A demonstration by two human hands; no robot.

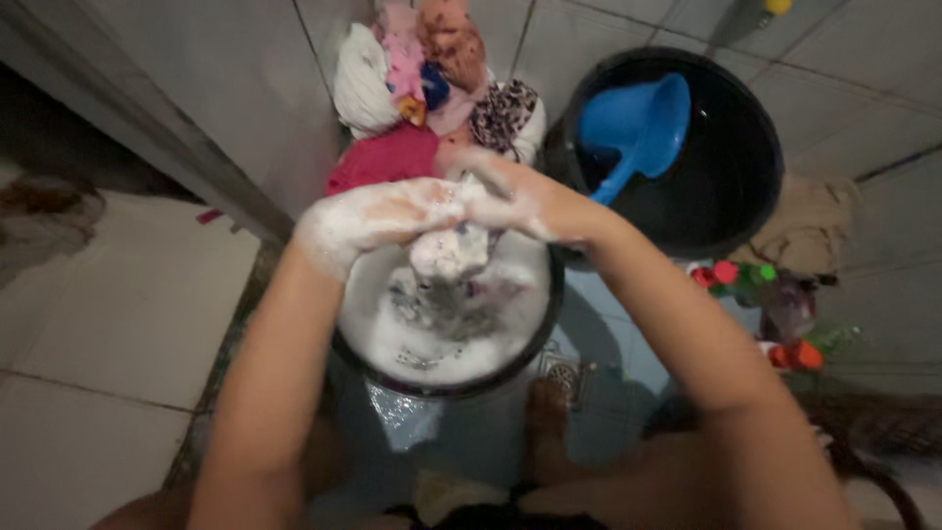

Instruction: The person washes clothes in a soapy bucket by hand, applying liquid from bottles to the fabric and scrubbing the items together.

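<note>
Soapy cloth point(448, 250) upright between both hands, hanging down.

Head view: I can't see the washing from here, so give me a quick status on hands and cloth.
Left hand and right hand both soapy, gripping wet cloth. Cloth held above sudsy basin. Laundry pile behind, black bucket with blue scoop alongside; nothing blocking.
</note>
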